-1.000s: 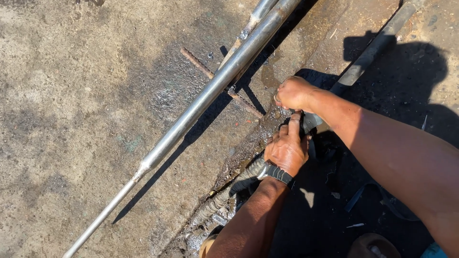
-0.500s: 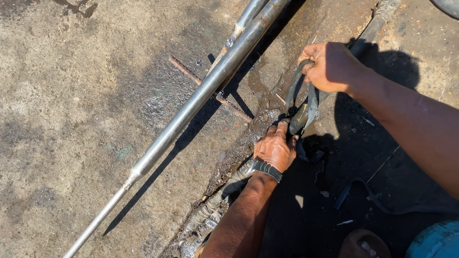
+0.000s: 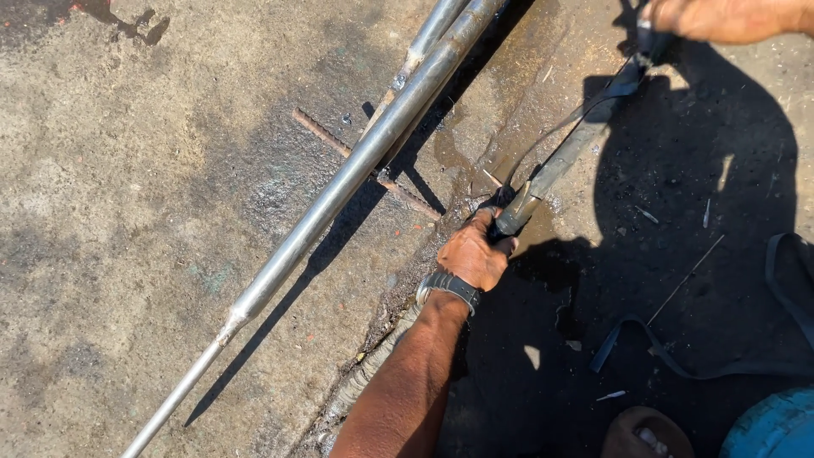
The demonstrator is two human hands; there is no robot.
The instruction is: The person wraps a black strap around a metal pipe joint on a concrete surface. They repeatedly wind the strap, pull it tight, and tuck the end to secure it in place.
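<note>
Down on the stained concrete ground (image 3: 127, 212), the left hand (image 3: 471, 254) is closed in a tight fist around the lower end of a dark wrapped rod (image 3: 564, 161), fingers (image 3: 485, 222) curled fully round it with no gap showing. A dark band (image 3: 449, 287) sits on that wrist. The rod runs up and to the right from the fist, lying along the edge of the person's shadow, toward the right hand (image 3: 721, 17) at the top edge of the view. That hand grips a dark strap (image 3: 632, 80) which comes off the rod's upper end — only part of the hand is in frame, and how its fingers lie cannot be told beyond that they are closed on the strap.

Left of the rod, well apart from both hands, a long grey metal pipe (image 3: 339, 191) lies diagonally across the ground, with a second thinner pipe (image 3: 428, 38) just beside it near the top. A rusty ribbed bar (image 3: 318, 131) crosses beneath them. Another dark strap (image 3: 678, 360) curls loose on the shadowed ground at lower right, near a blue object (image 3: 776, 428) in the corner. No packages, labels or signs show.
</note>
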